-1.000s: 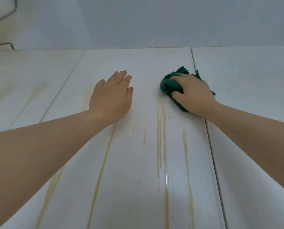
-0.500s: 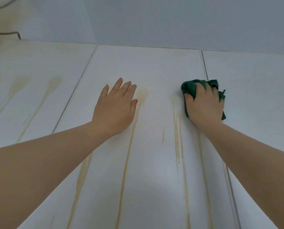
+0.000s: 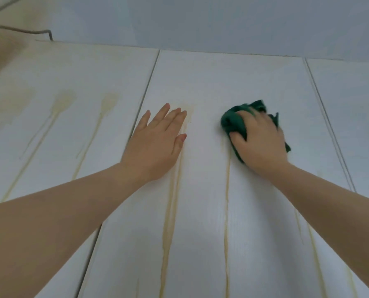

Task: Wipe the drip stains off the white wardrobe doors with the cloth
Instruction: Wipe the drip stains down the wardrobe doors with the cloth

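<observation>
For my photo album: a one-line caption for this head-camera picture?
Right hand presses a crumpled green cloth on a stained white wardrobe door; left hand rests flat.

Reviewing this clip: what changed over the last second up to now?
The right hand, gripping the green cloth, swept right to the door seam, then back left onto the top of a yellow drip streak on the middle wardrobe door. The left hand stayed flat on that door; long streaks below remain.

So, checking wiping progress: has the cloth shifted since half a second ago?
Yes. The cloth moved left, away from the right door seam it overlapped, onto the drip streak.
</observation>
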